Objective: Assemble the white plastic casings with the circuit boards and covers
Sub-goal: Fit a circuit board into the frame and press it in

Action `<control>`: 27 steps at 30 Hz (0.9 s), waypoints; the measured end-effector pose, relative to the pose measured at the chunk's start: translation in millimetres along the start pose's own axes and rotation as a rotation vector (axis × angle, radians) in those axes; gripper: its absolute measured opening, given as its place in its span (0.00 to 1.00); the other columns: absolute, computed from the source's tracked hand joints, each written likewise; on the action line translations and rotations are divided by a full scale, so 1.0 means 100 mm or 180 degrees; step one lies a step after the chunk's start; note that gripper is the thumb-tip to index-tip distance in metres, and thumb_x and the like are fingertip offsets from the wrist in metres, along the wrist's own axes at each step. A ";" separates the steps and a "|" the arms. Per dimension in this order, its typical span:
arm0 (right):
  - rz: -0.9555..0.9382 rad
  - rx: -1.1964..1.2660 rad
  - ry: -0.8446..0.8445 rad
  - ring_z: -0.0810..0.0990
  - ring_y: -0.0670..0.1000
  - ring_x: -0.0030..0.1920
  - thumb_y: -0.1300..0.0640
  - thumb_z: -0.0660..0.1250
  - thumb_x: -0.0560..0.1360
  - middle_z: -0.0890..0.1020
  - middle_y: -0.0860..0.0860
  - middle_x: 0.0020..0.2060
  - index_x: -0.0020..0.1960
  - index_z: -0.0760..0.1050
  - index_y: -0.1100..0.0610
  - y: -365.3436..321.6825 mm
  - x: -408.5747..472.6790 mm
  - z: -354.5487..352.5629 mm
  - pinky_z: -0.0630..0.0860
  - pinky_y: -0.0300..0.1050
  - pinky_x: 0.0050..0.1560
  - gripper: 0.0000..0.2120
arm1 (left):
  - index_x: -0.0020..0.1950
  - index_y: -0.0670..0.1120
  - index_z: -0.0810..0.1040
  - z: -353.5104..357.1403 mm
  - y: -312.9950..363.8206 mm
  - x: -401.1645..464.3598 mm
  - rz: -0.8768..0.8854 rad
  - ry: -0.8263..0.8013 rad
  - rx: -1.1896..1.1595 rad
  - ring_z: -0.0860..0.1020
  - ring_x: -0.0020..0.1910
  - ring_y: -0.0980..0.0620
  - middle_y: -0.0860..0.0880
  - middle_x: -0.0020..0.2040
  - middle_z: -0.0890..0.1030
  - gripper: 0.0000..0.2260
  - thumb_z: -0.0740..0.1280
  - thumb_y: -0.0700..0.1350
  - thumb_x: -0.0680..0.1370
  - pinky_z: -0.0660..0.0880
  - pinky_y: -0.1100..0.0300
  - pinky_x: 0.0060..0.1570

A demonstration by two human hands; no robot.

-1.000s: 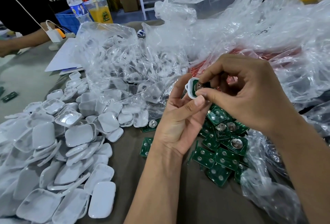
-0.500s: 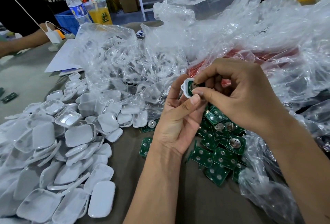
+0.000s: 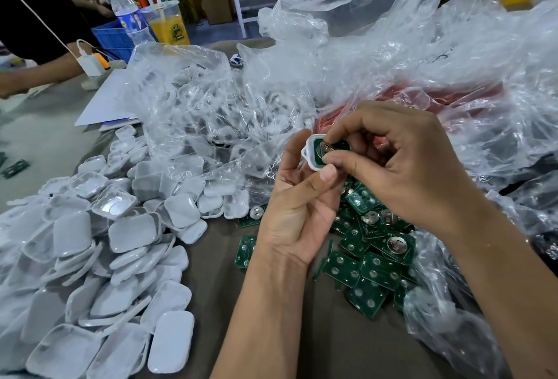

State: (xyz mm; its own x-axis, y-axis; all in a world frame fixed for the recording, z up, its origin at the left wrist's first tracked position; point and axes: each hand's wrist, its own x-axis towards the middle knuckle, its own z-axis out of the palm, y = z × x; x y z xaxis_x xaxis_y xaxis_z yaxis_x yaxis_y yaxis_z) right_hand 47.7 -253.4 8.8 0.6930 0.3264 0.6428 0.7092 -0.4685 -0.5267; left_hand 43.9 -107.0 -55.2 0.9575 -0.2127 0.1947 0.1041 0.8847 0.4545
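My left hand (image 3: 297, 206) grips a small white plastic casing (image 3: 308, 153) between thumb and fingers, held up over the table. A green circuit board (image 3: 320, 150) with a round metal cell sits inside the casing. My right hand (image 3: 401, 167) pinches that board with thumb and forefinger from the right. A heap of loose green circuit boards (image 3: 374, 261) lies below my hands. A large pile of white casings and covers (image 3: 99, 258) fills the left of the table.
Crumpled clear plastic bags (image 3: 392, 70) lie behind and to the right, one holding more parts (image 3: 193, 113). A water bottle (image 3: 128, 16), a yellow drink cup (image 3: 167, 23) and papers (image 3: 105, 103) stand at the back left, near another person's arm (image 3: 36, 73).
Both hands with the casing and board have shifted slightly left and up. The right fingers stay pinched on the board in the casing.
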 end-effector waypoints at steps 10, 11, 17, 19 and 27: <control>0.0020 0.0060 -0.0126 0.74 0.49 0.36 0.59 0.77 0.75 0.77 0.51 0.36 0.49 0.83 0.58 0.02 0.00 -0.01 0.68 0.32 0.39 0.05 | 0.54 0.48 0.87 -0.02 0.00 0.00 -0.0011 -0.0008 0.0034 0.84 0.55 0.49 0.44 0.52 0.86 0.22 0.82 0.31 0.63 0.80 0.57 0.58; 0.0016 0.0040 -0.0123 0.74 0.49 0.36 0.59 0.77 0.75 0.77 0.51 0.36 0.49 0.83 0.58 0.02 0.01 -0.01 0.68 0.31 0.39 0.05 | 0.54 0.48 0.87 -0.02 0.00 0.00 -0.0013 -0.0007 0.0026 0.85 0.55 0.49 0.44 0.52 0.86 0.22 0.81 0.31 0.63 0.80 0.56 0.58; 0.0012 -0.0030 -0.0062 0.75 0.50 0.36 0.57 0.77 0.75 0.77 0.50 0.35 0.49 0.84 0.58 0.02 0.01 -0.01 0.68 0.32 0.38 0.06 | 0.54 0.48 0.87 -0.02 0.00 0.00 -0.0037 0.0002 -0.0004 0.84 0.56 0.48 0.43 0.53 0.86 0.23 0.81 0.31 0.63 0.80 0.56 0.57; 0.0021 -0.0037 -0.0021 0.75 0.50 0.35 0.56 0.78 0.74 0.77 0.49 0.35 0.49 0.84 0.57 0.01 0.01 -0.02 0.68 0.31 0.38 0.06 | 0.54 0.48 0.87 -0.02 0.00 0.00 -0.0032 0.0015 0.0006 0.84 0.56 0.47 0.43 0.53 0.86 0.23 0.82 0.31 0.62 0.80 0.56 0.58; 0.0166 0.0175 -0.0026 0.76 0.47 0.35 0.53 0.77 0.73 0.78 0.48 0.35 0.48 0.85 0.55 0.01 0.00 -0.03 0.71 0.32 0.36 0.07 | 0.55 0.46 0.86 0.00 0.00 -0.01 -0.0054 0.0001 -0.0061 0.85 0.54 0.47 0.42 0.52 0.86 0.24 0.81 0.30 0.62 0.81 0.55 0.55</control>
State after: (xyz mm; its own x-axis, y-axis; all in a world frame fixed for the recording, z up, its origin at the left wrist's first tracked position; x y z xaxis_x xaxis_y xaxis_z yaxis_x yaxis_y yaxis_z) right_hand 48.0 -256.3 10.0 0.7302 0.3093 0.6093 0.6779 -0.4393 -0.5894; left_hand 42.9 -106.9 -55.1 0.9556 -0.2276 0.1870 0.1254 0.8887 0.4410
